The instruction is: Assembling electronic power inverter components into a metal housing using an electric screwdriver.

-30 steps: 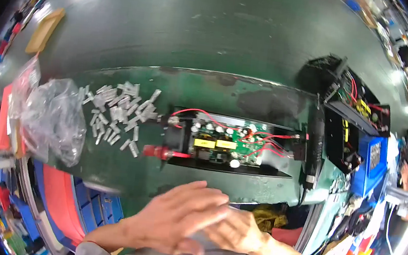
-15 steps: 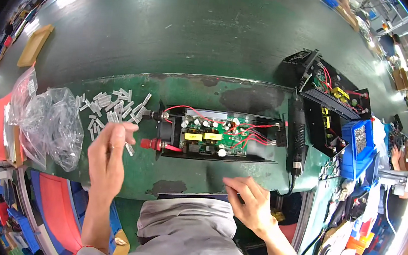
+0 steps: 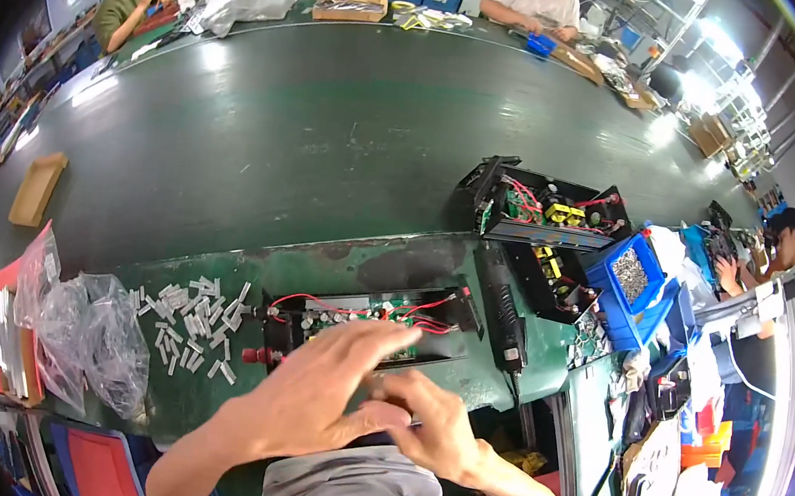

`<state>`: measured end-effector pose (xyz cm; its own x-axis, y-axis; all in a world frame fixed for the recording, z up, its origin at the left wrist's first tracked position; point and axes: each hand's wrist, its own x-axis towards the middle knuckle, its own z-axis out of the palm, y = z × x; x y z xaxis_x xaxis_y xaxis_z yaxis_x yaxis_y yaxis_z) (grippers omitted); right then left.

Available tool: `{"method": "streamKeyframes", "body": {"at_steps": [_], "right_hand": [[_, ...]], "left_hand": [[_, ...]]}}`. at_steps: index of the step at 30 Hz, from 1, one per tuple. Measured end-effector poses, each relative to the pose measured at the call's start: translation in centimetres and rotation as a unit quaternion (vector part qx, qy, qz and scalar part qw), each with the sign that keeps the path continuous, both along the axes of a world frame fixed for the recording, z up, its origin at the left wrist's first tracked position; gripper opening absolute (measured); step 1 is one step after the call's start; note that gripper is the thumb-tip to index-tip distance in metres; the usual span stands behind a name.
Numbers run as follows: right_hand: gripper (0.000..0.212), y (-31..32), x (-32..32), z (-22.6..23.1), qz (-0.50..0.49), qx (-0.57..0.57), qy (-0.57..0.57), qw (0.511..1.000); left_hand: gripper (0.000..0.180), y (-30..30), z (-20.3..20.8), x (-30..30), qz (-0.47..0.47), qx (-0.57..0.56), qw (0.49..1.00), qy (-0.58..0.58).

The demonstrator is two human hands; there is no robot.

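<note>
My left hand (image 3: 320, 390) reaches over the near part of an open black case (image 3: 286, 333) with a green circuit board (image 3: 394, 308), red wires and a red terminal (image 3: 255, 356). Its fingers are stretched out to the right, with the thumb apart below. Against it, my right hand (image 3: 434, 428) has its fingers curled in near the left thumb. What lies between the hands, if anything, is hidden. Left of the case, several small pale strips (image 3: 200, 317) lie in a loose pile on the green bench mat (image 3: 250, 266).
A power screwdriver (image 3: 504, 312) lies right of the case. Beyond it sit two more black cases (image 3: 555, 228) and a blue bin (image 3: 629, 277) of small metal parts. Clear plastic bags (image 3: 97, 338) lie at left, a cardboard tray (image 3: 38, 189) farther off. Other people work around the bench.
My left hand has moved right from the pale strips to over the case, meeting my right hand, which moved slightly left. The view has tilted up, showing people across the bench.
</note>
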<state>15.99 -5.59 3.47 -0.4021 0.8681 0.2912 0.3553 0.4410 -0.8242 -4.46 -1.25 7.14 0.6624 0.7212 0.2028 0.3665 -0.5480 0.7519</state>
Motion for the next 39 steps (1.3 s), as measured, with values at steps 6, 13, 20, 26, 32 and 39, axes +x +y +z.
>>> {"method": "streamKeyframes", "body": {"at_steps": [6, 13, 20, 26, 32, 39], "right_hand": [[0.011, 0.8, 4.0, -1.1, -0.178, -0.103, 0.147, 0.967], [0.018, 1.8, 5.3, -2.8, -0.169, -0.072, 0.111, 0.977], [0.016, 2.1, 5.5, -2.0, -0.185, -0.026, -0.009, 0.982], [0.018, 2.2, 7.2, -1.0, -0.173, -0.105, -0.089, 0.975], [0.024, 2.3, 7.5, -0.7, -0.117, -0.036, -0.190, 0.974], [0.021, 4.1, 5.0, -0.8, -0.153, -0.005, -0.161, 0.975]], "left_hand": [[0.044, 1.4, -3.4, 0.2, 0.193, 0.153, 0.956, 0.159], [0.028, 1.2, -5.7, 0.8, 0.245, 0.199, 0.932, 0.180], [0.017, 1.4, -6.0, 1.0, 0.251, 0.223, 0.902, 0.272], [0.014, 1.4, -6.4, 1.1, 0.245, 0.257, 0.887, 0.295], [0.014, 0.9, -6.8, 1.2, 0.259, 0.219, 0.899, 0.276], [0.007, 1.9, -7.0, 1.5, 0.289, 0.198, 0.909, 0.225]]}}
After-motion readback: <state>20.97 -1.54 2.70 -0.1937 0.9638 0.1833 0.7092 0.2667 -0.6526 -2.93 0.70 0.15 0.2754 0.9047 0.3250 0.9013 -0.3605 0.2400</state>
